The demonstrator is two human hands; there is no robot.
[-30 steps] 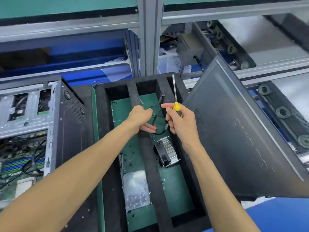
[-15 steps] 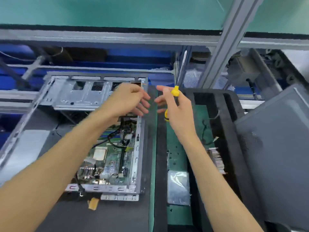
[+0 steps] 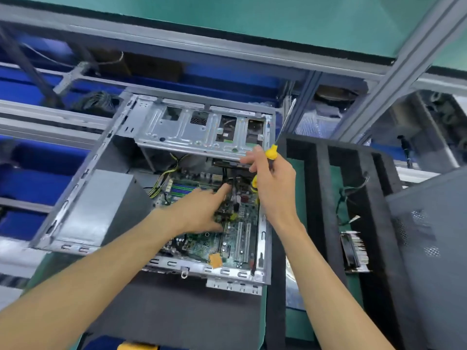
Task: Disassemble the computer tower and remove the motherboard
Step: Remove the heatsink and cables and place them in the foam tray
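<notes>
- Lying on its side on the workbench with the open side facing up: the computer tower (image 3: 83, 205), side panel (image 3: 429, 248) already off and leaning at the far right.
- Sitting in the foam tray (image 3: 313, 210) to the right of the tower: a finned heatsink with fan (image 3: 353, 251), seemingly already pulled from the machine, with a loose cable beside it.
- Remaining seated in the bottom of the case: the motherboard (image 3: 202, 246), green, with cables still running onto it near its upper middle, so judging the job as roughly midway; cable unplugging, screw removal and board lift-out all looking not yet done.
- Reaching into the case over the board: the left hand (image 3: 199, 210), fingers extended and relaxed, index finger touching a black cable at the board's upper middle, holding nothing.
- Hovering just above the board's right edge, beside the drive cage (image 3: 202, 130): the right hand (image 3: 273, 188), curling around the yellow-handled screwdriver (image 3: 271, 152), shaft pointing up and away from the board.
</notes>
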